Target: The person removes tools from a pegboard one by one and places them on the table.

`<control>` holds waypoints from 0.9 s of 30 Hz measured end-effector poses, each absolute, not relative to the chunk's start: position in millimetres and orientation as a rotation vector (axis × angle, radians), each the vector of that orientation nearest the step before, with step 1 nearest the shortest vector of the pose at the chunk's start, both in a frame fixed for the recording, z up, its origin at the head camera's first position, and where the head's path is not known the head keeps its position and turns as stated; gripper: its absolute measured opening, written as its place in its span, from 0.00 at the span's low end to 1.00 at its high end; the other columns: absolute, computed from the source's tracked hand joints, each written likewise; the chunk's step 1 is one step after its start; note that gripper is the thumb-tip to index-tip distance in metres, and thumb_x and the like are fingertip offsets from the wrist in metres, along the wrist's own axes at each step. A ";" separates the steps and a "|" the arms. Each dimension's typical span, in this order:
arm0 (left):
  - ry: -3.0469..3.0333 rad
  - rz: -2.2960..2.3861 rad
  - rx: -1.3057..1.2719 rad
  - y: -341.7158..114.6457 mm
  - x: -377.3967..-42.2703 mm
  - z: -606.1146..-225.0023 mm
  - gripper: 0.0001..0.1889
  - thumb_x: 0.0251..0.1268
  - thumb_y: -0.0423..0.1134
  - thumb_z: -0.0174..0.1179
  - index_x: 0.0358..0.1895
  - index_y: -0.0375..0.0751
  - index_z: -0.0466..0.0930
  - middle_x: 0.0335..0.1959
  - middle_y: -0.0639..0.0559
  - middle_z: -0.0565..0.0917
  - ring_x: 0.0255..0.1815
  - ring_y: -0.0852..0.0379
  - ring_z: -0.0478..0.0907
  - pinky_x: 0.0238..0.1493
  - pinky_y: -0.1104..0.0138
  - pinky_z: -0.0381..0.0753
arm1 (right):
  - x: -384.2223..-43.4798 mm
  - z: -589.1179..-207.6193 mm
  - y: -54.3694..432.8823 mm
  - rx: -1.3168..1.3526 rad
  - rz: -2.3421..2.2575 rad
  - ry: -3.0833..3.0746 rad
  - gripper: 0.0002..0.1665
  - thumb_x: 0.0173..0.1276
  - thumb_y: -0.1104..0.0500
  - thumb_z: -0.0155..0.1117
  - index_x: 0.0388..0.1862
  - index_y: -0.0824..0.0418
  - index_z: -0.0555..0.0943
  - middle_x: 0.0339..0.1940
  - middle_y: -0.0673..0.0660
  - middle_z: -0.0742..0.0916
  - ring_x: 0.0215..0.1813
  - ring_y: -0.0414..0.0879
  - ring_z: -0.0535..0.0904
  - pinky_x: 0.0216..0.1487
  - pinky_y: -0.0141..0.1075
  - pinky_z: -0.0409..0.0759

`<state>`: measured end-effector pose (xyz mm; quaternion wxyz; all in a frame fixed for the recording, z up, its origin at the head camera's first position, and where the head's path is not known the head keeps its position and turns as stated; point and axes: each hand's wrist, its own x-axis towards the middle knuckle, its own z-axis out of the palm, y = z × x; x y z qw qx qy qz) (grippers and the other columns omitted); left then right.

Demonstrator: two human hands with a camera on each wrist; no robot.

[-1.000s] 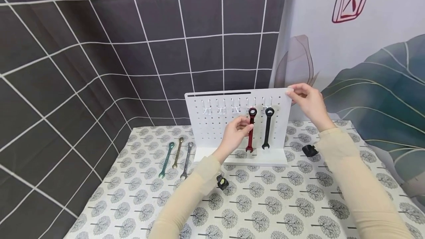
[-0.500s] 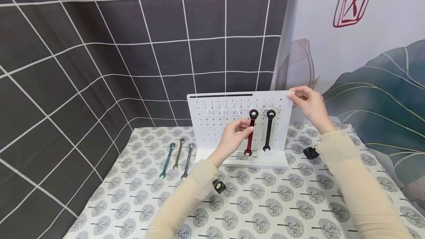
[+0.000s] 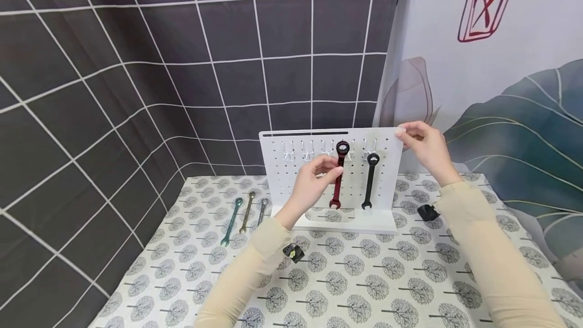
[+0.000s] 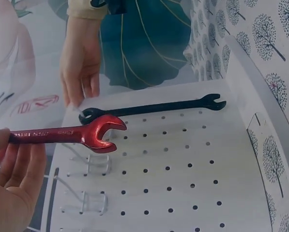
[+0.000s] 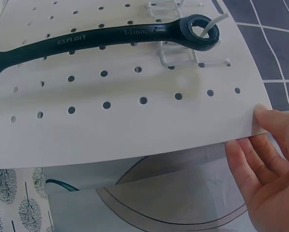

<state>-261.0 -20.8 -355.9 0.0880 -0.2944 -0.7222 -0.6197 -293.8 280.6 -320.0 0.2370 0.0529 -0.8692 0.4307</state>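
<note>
Holds a red wrench in the left grip, pinched between thumb and fingers, in front of a white board and just left of a black wrench. Tilts the red wrench slightly, ring up and leaning right, forked end down; cannot tell whether touching the hooks behind the ring. Shows the black wrench hung by its ring from the rightmost hook, forked end down, with "EXPLOIT" lettered on its shank. Pinches the board's top right corner in the right grip, thumb on the front face, fingers at the edge. To the left of the board, lying side by side on the worktop: a green wrench, a gold wrench and a grey wrench, the last partly hidden by the left sleeve. Beyond, at the far side and left, a dark curtain with white grid lines; at far right, a pale backdrop with large blue-green leaves.
</note>
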 end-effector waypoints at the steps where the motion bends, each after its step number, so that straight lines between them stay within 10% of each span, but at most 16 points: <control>1: -2.142 -1.844 -0.880 -22.9 -260.9 -354.9 0.13 0.69 0.37 0.65 0.51 0.33 0.81 0.43 0.43 0.86 0.42 0.57 0.84 0.44 0.65 0.88 | -293.5 -320.2 281.0 0.144 1.179 -2.382 0.28 0.73 0.42 0.63 0.59 0.62 0.79 0.38 0.37 0.87 0.34 0.41 0.84 0.40 0.25 0.75; 27: -1.923 -1.794 -0.601 -133.1 -258.1 -312.0 0.11 0.67 0.29 0.65 0.48 0.26 0.80 0.38 0.46 0.87 0.36 0.60 0.85 0.40 0.64 0.89 | -292.9 -320.9 281.4 0.147 1.188 -2.376 0.26 0.73 0.44 0.64 0.58 0.63 0.80 0.40 0.49 0.90 0.31 0.33 0.81 0.39 0.26 0.74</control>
